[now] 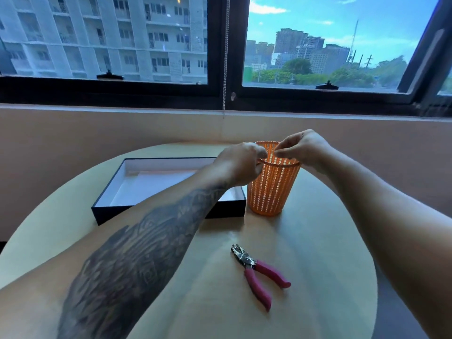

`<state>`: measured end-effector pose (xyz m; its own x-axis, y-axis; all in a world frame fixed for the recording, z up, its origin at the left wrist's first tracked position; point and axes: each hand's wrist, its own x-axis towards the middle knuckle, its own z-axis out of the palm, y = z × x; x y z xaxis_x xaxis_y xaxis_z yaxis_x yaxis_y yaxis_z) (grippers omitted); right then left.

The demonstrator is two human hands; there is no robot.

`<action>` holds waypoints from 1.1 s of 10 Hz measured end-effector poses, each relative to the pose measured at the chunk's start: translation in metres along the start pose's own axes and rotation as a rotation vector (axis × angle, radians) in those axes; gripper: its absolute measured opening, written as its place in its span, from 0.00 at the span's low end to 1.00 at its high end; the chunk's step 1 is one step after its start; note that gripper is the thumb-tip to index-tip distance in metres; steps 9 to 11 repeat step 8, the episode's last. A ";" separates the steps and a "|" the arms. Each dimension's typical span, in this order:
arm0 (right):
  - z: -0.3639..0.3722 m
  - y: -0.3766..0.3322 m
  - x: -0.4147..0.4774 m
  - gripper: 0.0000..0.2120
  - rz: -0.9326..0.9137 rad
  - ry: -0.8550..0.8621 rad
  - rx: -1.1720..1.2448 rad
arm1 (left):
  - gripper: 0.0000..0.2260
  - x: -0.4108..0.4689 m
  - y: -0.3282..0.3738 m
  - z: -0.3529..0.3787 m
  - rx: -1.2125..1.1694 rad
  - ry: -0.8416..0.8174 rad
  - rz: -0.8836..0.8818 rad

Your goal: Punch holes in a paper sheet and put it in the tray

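A round, pale tabletop (318,241) fills the lower half of the frame, and both arms reach over it toward the centre. The left hand (241,163) and the right hand (302,148) are held close to each other just above the rim of an orange mesh basket (269,192), which stands upright a little right of the centre. The fingers of both hands are curled and the tips come nearly together over the opening of the basket. Whether they pinch something small between them, or hold nothing, I cannot tell, because the fingertips are blurred. The left hand is very near the rim of the basket, but contact is not clear. The left forearm (137,253) carries a dark tattoo and crosses in front of the tray. The tray (110,214) is a shallow black box with a white inside; it lies left of the centre and its right end is just beside the basket. Inside the tray a white paper sheet (156,187) lies flat on the bottom; holes in it are too small to see. The hole punch (259,272), with metal head and pink handles, lies alone on the tabletop in the lower middle, well apart from both hands, with the handles spread. A wide window (318,45) with a dark frame occupies the upper part.
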<state>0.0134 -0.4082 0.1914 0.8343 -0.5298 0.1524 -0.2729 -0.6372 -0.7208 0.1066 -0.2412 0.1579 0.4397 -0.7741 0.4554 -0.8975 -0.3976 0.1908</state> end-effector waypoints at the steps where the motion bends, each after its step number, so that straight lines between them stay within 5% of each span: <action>1: -0.001 0.006 0.005 0.09 -0.015 -0.042 -0.003 | 0.12 0.000 -0.002 0.004 0.022 0.007 0.004; 11: 0.007 0.007 -0.001 0.06 -0.141 0.001 -0.140 | 0.27 -0.020 0.007 0.006 -0.032 -0.105 -0.065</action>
